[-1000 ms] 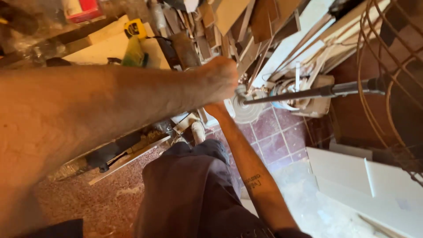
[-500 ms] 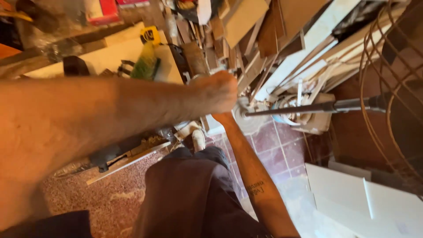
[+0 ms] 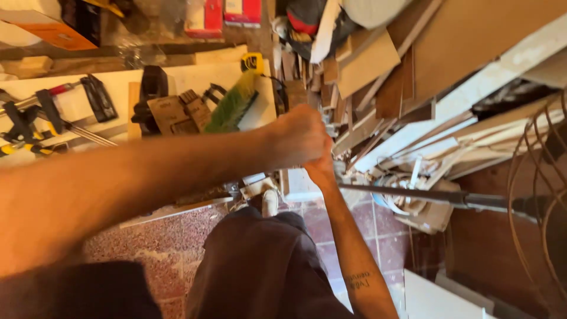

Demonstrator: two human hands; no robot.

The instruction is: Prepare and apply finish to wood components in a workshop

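I see my left hand (image 3: 298, 139) clenched as a fist above my right hand (image 3: 322, 168), which is grasping the dark metal rod (image 3: 425, 195). It runs rightward beneath stacked wood offcuts (image 3: 378, 88), clamps (image 3: 53, 115) on the worktop (image 3: 195, 77) lying left.

Left hand (image 3: 298, 139) reaches in from nine o'clock, forearm stretched level, fingers balled into a fist. Right hand (image 3: 322, 168) rises from six o'clock, curled tight, just beneath, knuckles touching.

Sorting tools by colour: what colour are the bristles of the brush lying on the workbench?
Green, on the brush in the head view.
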